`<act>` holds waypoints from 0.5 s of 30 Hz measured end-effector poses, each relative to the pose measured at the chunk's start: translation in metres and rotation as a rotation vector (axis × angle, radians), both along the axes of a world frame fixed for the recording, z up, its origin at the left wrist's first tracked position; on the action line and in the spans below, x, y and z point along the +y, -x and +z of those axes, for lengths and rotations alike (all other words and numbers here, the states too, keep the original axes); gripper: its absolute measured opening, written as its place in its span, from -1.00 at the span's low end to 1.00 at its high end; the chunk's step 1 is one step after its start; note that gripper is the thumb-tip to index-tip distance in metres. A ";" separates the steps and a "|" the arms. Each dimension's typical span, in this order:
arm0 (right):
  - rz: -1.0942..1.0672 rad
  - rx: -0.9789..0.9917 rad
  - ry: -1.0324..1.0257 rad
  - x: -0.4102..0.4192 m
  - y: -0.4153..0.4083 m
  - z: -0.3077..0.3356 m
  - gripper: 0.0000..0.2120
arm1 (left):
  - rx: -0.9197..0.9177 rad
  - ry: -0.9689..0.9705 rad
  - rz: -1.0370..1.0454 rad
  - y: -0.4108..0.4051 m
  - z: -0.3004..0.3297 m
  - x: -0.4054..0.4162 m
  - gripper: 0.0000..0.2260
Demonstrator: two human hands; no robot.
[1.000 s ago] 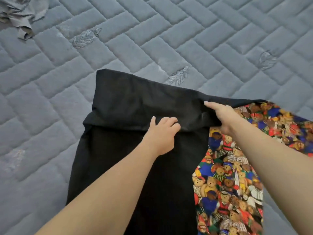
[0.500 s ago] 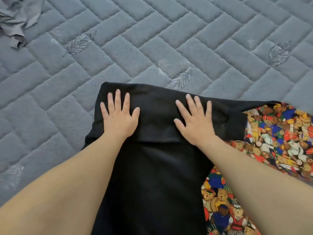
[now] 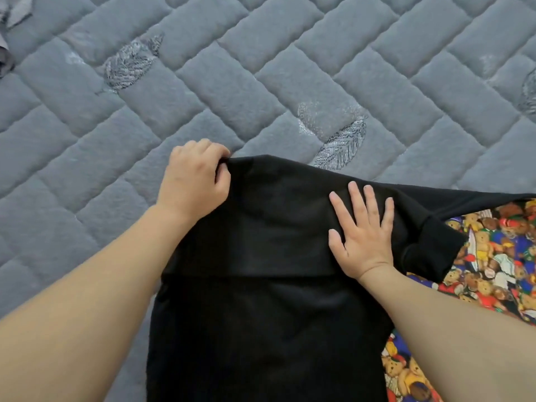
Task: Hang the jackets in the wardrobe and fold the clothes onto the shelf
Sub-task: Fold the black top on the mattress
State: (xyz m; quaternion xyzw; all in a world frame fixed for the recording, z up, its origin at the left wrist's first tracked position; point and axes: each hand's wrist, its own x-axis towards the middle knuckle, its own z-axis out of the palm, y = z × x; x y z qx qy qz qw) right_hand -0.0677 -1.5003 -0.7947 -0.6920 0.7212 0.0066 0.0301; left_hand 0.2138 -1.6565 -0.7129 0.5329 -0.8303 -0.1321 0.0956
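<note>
The left hand [image 3: 193,181] pinched the black garment's [image 3: 269,329] far corner to fold it; the right hand [image 3: 362,232] lay flat, fingers straight, steadying it on the mattress [image 3: 261,68].

Black garment [image 3: 261,314]: plain, no print. Patterned cloth [image 3: 499,256]: multicoloured teddy-bear print in red, blue, yellow, brown. Mattress [image 3: 261,68]: grey, quilted brick pattern, embroidered silver leaves. Grey fabric [image 3: 8,30] at top-left corner.

A bedroom in a home, by the look of it. A grey quilted mattress [image 3: 261,68] with stitched leaf motifs fills the frame, with a black garment [image 3: 269,314] and teddy-bear print fabric [image 3: 493,256] spread lower right.
</note>
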 end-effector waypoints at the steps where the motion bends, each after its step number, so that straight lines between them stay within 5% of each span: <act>1: -0.012 0.004 -0.004 0.000 0.001 0.001 -0.34 | -0.056 -0.053 -0.111 0.006 0.005 -0.002 -0.76; 5: -0.026 0.003 -0.031 0.003 -0.002 0.006 -0.35 | -0.269 -0.121 -0.302 -0.002 0.004 -0.008 -0.86; 15: -0.017 -0.002 0.020 0.002 0.000 0.001 -0.33 | -0.666 -0.094 -0.280 -0.026 -0.031 -0.041 -0.51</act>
